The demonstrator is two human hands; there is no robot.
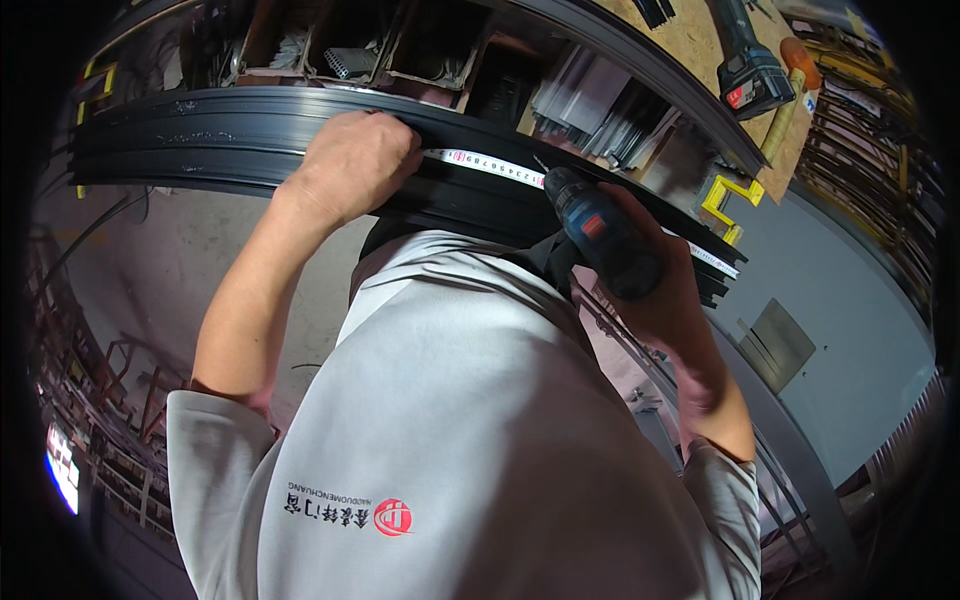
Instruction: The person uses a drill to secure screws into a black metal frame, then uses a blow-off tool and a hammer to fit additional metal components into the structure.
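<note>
Dark metal profiles (pixel 230 125), long and grooved, lie side by side across the front of my body. Along them runs a white tape measure blade (pixel 495 168), reaching toward their right end. My left hand (pixel 365 160) is closed in a fist over the profiles, and the blade comes out from under it; the tape's case is hidden. In my right hand (pixel 660 265) is a blue and black cordless drill (pixel 600 230), gripped by the handle. Its thin bit points up and left, close to the tape and the profile's top face; whether it touches cannot be made out.
Bins (pixel 345 45) of small parts stand beyond the profiles, with stacked light strips (pixel 600 100) beside them. Another cordless tool (pixel 750 80) and an orange-headed hammer (pixel 795 75) lie on a wooden board at upper right. A yellow bracket (pixel 728 200) sits near the profiles' right end.
</note>
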